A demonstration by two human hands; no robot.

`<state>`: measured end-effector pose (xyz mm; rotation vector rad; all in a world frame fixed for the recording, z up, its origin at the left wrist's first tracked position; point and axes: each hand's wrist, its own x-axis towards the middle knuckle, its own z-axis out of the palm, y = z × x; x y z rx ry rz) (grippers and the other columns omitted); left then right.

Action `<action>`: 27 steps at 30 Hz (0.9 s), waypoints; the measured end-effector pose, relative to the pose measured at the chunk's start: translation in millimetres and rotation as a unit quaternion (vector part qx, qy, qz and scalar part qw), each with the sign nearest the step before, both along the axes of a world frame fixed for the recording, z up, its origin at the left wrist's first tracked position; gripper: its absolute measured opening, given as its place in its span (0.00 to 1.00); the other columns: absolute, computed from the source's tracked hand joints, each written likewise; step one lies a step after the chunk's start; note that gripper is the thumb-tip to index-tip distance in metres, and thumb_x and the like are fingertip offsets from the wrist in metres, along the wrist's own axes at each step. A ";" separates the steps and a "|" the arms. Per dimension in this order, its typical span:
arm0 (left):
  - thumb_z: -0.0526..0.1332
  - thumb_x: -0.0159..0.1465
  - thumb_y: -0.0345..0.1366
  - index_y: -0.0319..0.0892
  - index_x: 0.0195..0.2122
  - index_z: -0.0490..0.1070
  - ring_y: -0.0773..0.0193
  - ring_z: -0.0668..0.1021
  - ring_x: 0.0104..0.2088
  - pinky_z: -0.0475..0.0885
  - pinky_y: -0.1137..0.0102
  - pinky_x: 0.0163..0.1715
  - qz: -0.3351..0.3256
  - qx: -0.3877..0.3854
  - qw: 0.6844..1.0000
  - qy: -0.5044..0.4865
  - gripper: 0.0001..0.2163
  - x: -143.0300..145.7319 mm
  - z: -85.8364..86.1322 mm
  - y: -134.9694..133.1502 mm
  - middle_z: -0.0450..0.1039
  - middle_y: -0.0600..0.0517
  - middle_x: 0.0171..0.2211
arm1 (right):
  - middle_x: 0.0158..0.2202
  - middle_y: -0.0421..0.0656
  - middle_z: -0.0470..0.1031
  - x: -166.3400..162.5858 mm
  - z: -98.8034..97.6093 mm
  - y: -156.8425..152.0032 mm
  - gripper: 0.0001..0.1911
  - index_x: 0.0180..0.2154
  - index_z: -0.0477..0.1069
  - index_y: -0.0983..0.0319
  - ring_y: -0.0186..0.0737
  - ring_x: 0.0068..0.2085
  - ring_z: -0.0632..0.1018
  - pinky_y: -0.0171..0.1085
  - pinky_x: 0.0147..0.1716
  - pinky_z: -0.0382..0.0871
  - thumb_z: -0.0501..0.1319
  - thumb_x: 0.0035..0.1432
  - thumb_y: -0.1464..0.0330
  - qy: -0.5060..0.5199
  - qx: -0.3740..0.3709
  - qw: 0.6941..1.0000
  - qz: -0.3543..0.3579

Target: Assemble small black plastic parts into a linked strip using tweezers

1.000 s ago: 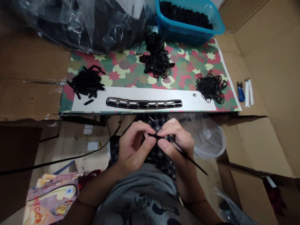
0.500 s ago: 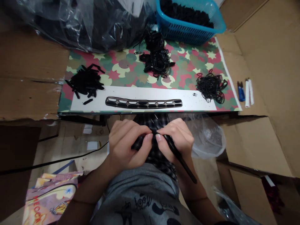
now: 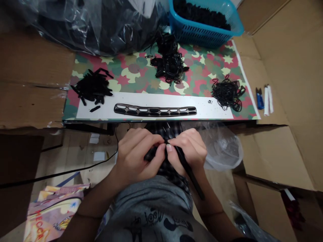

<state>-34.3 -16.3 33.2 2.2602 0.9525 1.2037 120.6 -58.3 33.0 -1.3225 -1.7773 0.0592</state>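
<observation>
Black strip pinched between left hand, right hand.

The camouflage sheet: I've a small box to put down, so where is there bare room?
On the camouflage sheet, a bare patch lies between the black strip pile and the central black tangle; another lies between that tangle and the right black tangle. It is crowded at the top, by the blue basket.

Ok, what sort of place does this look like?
Probably a makeshift handwork station: a blue basket of black pieces, a pile of black elastic loops, and cardboard sheets all around.
</observation>
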 end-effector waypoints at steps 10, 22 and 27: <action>0.62 0.59 0.26 0.42 0.31 0.69 0.65 0.67 0.25 0.63 0.67 0.27 -0.018 0.057 0.998 0.032 0.05 3.0 5.7 6.6 0.68 0.55 0.23 | 0.24 0.38 0.67 6.9 -7.6 2.7 0.06 0.34 0.67 0.57 0.41 0.27 0.68 0.43 0.29 0.62 0.59 0.58 0.75 -0.026 0.031 0.999 0.022; 0.61 0.56 0.22 0.40 0.27 0.69 0.71 0.69 0.22 0.64 0.74 0.22 -0.103 -0.144 0.971 -0.158 0.07 8.1 -3.7 12.7 0.67 0.55 0.21 | 0.27 0.37 0.71 4.3 -4.2 3.9 0.08 0.34 0.69 0.57 0.41 0.29 0.69 0.42 0.30 0.65 0.59 0.58 0.76 0.153 -0.029 0.986 0.055; 0.61 0.58 0.24 0.41 0.26 0.70 0.70 0.69 0.21 0.63 0.74 0.20 -0.123 -0.200 0.952 -0.197 0.06 6.6 -4.3 14.4 0.66 0.56 0.20 | 0.27 0.38 0.71 7.4 -1.1 1.4 0.08 0.34 0.70 0.56 0.43 0.30 0.71 0.44 0.30 0.67 0.59 0.58 0.76 0.182 -0.080 0.979 0.048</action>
